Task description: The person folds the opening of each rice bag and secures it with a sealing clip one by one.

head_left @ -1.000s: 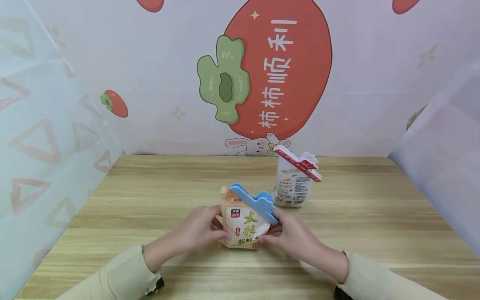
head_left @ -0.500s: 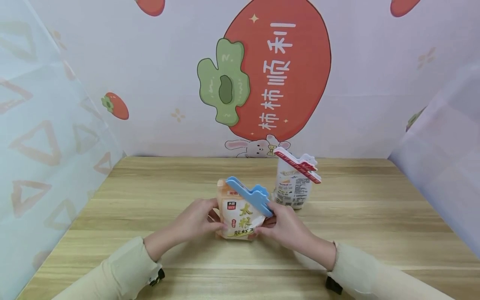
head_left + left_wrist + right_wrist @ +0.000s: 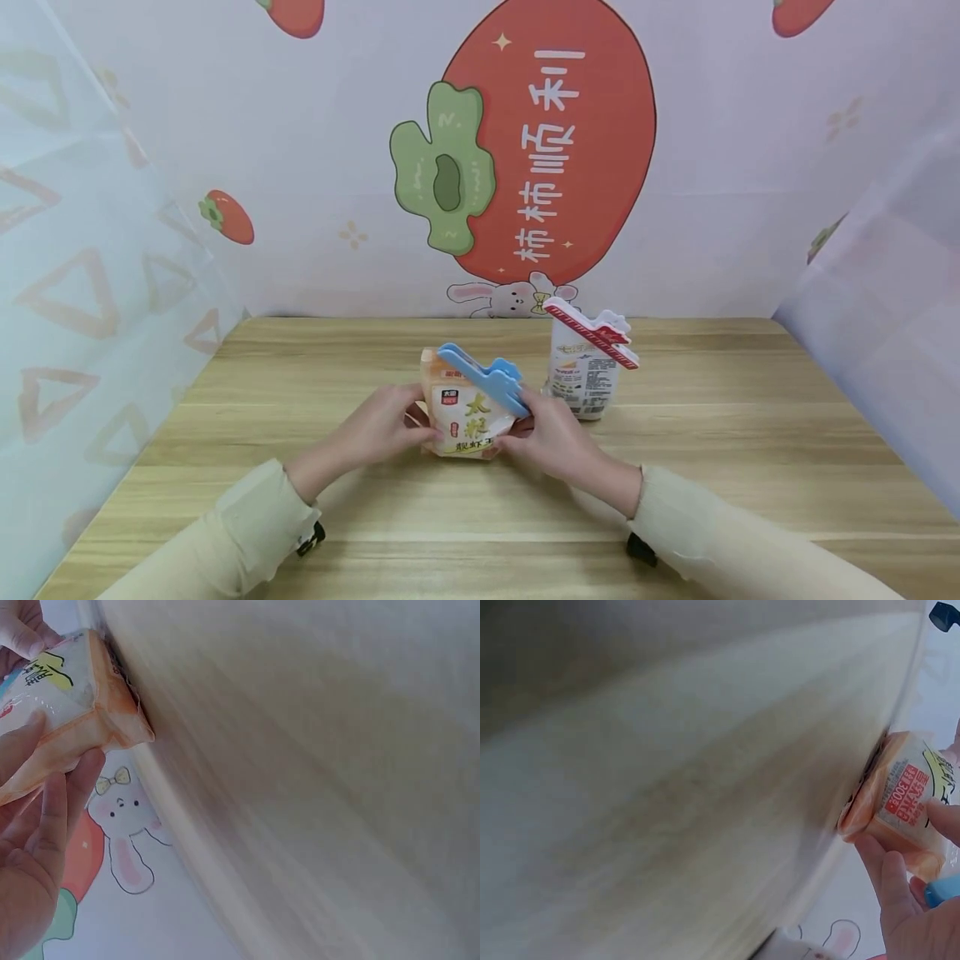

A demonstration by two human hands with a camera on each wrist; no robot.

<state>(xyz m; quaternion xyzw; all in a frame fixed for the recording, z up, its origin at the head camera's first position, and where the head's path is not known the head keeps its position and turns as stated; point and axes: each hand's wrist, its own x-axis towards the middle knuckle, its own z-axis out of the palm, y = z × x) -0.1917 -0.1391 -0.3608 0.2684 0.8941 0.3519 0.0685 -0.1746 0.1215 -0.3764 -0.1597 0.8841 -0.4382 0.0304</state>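
Between my two hands stands a small orange-and-white rice bag point(image 3: 463, 421), upright, gold lettering on its front. A blue bag clip point(image 3: 486, 379) slants across its top, from upper left to lower right. My left hand point(image 3: 381, 423) grips the bag's left side, thumb in front; the left wrist view shows its fingers point(image 3: 52, 817) beneath the orange edge. My right hand point(image 3: 557, 435) holds the lower right side, close to the clip's low end. In the right wrist view the bag's base point(image 3: 855, 814) is at the tabletop; whether it touches cannot be told.
Behind and right of my right hand stands a white printed bag point(image 3: 581, 383) with a red-and-white clip point(image 3: 596, 335) across its top. The wooden table point(image 3: 300, 358) meets a patterned backdrop point(image 3: 322, 167) at its far edge. Side sheets point(image 3: 90, 317) flank it.
Both hands have moved the clipped rice bag back and a little left over the table, keeping their grip. The white bag behind has stayed in place.
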